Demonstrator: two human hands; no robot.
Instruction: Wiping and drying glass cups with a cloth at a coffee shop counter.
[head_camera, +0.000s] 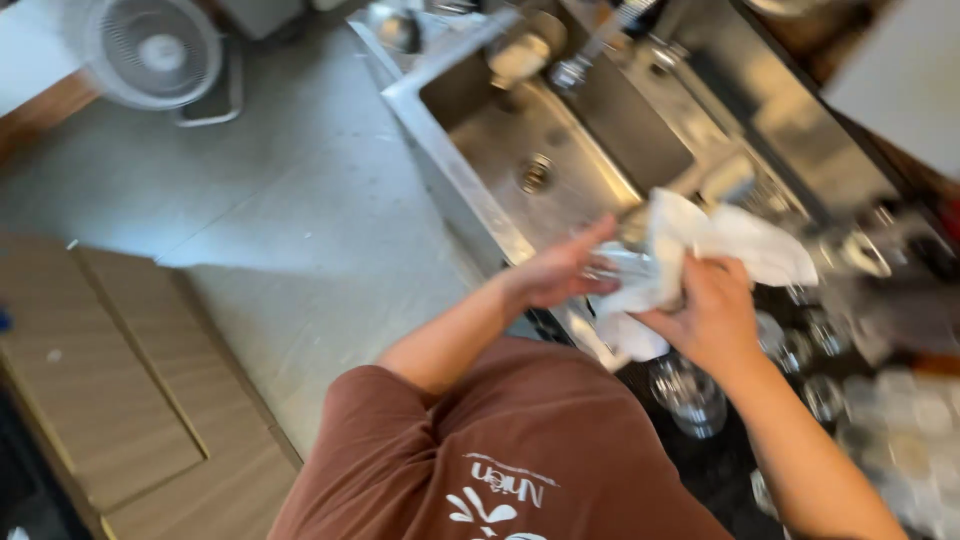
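The left hand (560, 272) clasps a blurred clear drinking glass (620, 268). The right hand (712, 312) is clenched on a crumpled white cloth (700, 245) covering it. Its rim is hidden.

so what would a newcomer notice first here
The two hands at centre: the left hand grips a clear glass while the right hand presses a white cloth around it. Behind them is a steel sink; a white fan stands on the floor, top left.
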